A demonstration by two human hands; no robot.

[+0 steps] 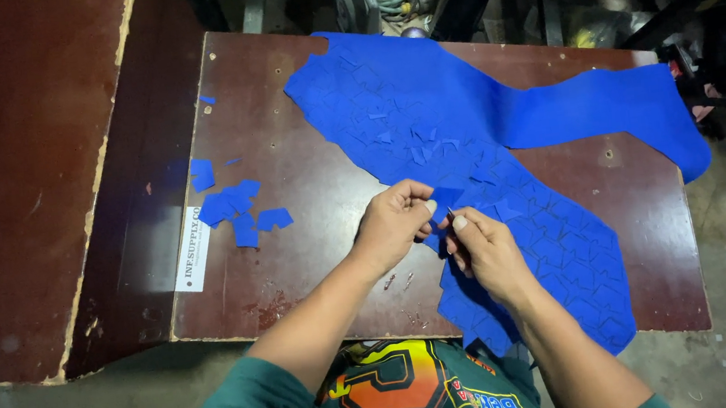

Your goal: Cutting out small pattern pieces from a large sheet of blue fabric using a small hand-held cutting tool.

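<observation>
Table point(297, 266): dark brown, worn top; a second board lies to its left.
Blue sheet point(463, 120): large, scored into shapes, spread across the table, its near end overhanging the edge.
Cut pieces point(236, 211): small blue pile, well apart on the left.
Left hand point(394, 223): grip pinching a small blue piece point(446, 196) above the sheet.
Right hand point(487, 249): fingers closed on a thin tool, possibly a blade; mostly hidden.
</observation>
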